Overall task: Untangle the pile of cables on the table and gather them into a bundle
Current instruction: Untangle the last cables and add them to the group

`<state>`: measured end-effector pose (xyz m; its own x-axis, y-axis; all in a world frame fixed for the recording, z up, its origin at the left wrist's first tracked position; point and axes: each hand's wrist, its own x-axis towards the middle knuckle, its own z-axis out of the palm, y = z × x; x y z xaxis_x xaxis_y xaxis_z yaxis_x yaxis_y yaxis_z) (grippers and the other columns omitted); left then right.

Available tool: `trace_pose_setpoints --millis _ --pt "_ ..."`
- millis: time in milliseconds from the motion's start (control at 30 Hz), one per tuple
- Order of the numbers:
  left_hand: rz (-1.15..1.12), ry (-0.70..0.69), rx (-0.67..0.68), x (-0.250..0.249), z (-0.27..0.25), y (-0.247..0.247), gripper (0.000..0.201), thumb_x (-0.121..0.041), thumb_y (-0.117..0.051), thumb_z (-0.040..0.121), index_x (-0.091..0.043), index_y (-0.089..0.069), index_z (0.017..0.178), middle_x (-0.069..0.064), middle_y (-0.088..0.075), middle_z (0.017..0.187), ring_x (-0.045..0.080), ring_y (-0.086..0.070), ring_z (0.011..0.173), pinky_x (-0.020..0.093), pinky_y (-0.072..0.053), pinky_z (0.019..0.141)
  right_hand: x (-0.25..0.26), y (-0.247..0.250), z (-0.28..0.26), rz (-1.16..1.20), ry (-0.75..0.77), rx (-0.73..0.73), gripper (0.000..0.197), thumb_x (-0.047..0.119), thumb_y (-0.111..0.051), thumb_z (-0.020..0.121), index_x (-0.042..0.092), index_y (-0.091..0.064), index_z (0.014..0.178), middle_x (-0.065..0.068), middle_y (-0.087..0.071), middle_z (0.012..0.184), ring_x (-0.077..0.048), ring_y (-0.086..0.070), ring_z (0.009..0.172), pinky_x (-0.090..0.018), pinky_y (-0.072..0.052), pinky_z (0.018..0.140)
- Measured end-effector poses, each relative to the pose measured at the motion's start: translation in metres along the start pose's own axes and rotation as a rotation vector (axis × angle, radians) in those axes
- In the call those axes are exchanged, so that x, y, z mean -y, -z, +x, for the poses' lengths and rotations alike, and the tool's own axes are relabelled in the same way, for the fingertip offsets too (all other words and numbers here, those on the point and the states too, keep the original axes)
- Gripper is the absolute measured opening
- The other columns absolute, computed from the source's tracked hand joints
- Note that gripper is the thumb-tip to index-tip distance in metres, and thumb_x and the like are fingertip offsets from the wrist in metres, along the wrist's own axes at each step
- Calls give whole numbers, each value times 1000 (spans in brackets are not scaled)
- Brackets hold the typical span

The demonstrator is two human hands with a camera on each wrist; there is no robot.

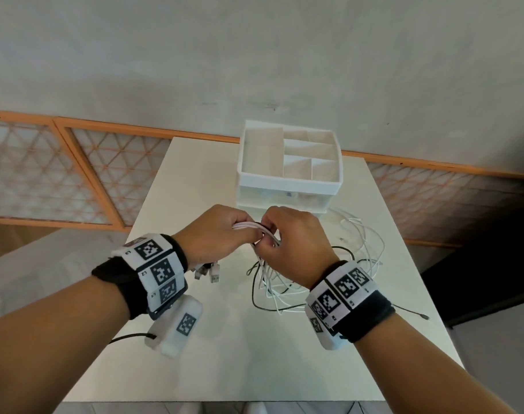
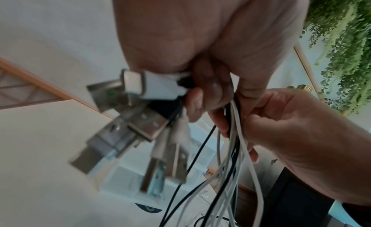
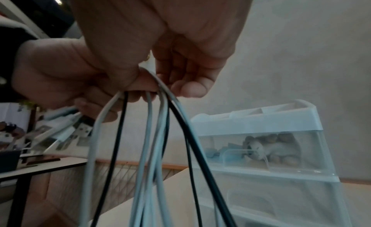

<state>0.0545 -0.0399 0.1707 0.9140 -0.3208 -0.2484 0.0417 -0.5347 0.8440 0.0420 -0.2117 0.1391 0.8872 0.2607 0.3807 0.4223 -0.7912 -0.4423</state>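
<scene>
Several white and black cables point(image 1: 266, 231) run between both hands above the white table point(image 1: 224, 339). My left hand point(image 1: 221, 231) grips their plug ends; USB plugs point(image 1: 208, 271) hang below it, blurred and close in the left wrist view as USB plugs point(image 2: 138, 124). My right hand point(image 1: 287, 234) pinches the same strands just right of the left hand; the cables point(image 3: 158, 135) hang from its fingers point(image 3: 190, 87). The rest of the cables point(image 1: 329, 264) lie in loose loops on the table under and right of the right hand.
A white drawer organiser point(image 1: 290, 165) with open top compartments stands at the table's far side, just behind the hands; its clear drawer point(image 3: 261, 151) holds small items. A black cable end point(image 1: 422, 315) trails toward the table's right edge.
</scene>
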Motion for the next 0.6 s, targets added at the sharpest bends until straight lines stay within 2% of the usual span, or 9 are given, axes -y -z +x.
trace_pose_setpoints --millis 33,100,167,200,333,433,500,567,600 --pt "14 -8 -16 -2 0 0 21 -36 -69 85 -15 -74 87 2 -52 62 16 -45 46 26 -39 45 0 -2 -2 -9 3 -27 9 20 -65 71 13 -61 75 3 -60 65 -22 -52 56 -36 -46 52" --pt "50 -22 -36 -6 0 -1 20 -29 -69 87 -10 -74 90 -12 -50 49 4 -40 36 18 -35 38 -2 -1 -3 67 -35 -33 9 17 -68 70 15 -60 75 8 -57 67 -11 -49 56 -30 -43 53" --pt "69 -26 -30 -9 -1 -3 19 -25 -68 89 -8 -74 93 -15 -46 37 2 -40 29 12 -31 32 -5 1 -5 184 -73 18 14 11 -71 69 16 -59 74 13 -50 62 -6 -46 55 -15 -33 54" --pt "67 -28 -22 -11 -3 -3 18 -23 -67 90 -8 -74 94 -17 -45 35 1 -41 28 11 -31 31 -6 2 -6 216 -76 50 16 8 -70 69 16 -57 74 13 -47 60 -6 -45 55 -14 -31 53" --pt "53 -64 -19 -18 -6 -7 17 -19 -66 90 -6 -76 97 -16 -44 33 1 -43 28 8 -30 31 -18 2 -17 269 -96 50 18 5 -68 73 15 -54 73 6 -47 54 -12 -42 52 -19 -34 50" --pt "46 -67 -76 -18 -5 -8 18 -19 -66 90 -4 -76 95 -15 -43 31 0 -43 28 7 -27 30 -42 -3 -25 233 -201 71 14 14 -72 78 16 -59 72 8 -47 55 -9 -42 51 -28 -41 54" --pt "46 -62 -103 -16 -2 -11 18 -19 -67 89 -4 -76 92 -14 -42 31 0 -42 28 7 -26 29 -54 -6 -32 177 -269 104 23 21 -73 80 14 -57 65 9 -47 54 -8 -42 52 -31 -43 56" --pt "35 -59 -148 -13 -1 -12 14 -21 -68 88 -9 -76 87 -16 -44 33 1 -43 28 8 -27 30 -60 -7 -35 147 -294 149 34 25 -74 84 12 -53 60 8 -46 58 -7 -41 53 -28 -38 57" --pt "33 -56 -175 -12 1 -11 12 -22 -69 87 -13 -75 84 -16 -46 35 1 -43 29 10 -28 32 -61 -4 -34 165 -296 141 36 26 -73 87 11 -53 61 8 -47 62 -6 -43 54 -22 -36 57"
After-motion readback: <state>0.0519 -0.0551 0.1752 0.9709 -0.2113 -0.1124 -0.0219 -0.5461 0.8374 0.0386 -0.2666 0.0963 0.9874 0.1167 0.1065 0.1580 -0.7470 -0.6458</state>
